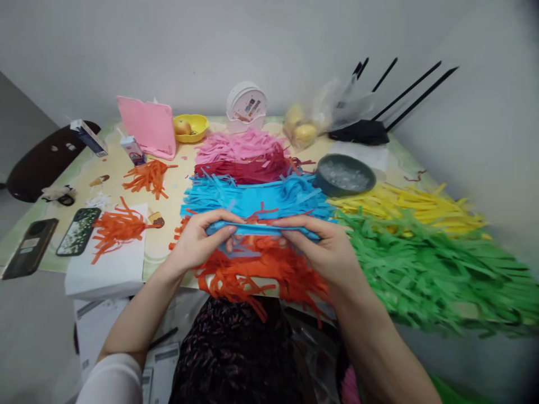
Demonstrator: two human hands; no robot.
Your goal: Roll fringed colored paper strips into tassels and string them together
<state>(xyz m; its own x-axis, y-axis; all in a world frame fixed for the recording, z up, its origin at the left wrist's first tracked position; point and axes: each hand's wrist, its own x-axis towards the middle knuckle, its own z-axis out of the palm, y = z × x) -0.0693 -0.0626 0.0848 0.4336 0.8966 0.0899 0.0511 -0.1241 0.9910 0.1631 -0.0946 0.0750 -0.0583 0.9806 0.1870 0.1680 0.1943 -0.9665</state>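
My left hand (204,238) and my right hand (322,238) are both closed, pinching the two ends of a blue paper strip (261,230) between thumbs and fingers. The strip is rolled or folded narrow and stretched level over the table's front part. Below it lies a heap of orange fringed paper (269,269), partly hidden by my hands. Just beyond the strip are blue fringed paper (261,196), dark red fringed paper (248,171) and pink fringed paper (244,147), in rows.
Green fringe (429,264) and yellow fringe (416,207) spread rightward, beside a dark bowl (345,175). Orange tassels (120,229), phones (30,248), a pink tablet case (147,128) and a yellow bowl (197,128) are left. A router (362,133) and bagged fruit (304,133) stand behind.
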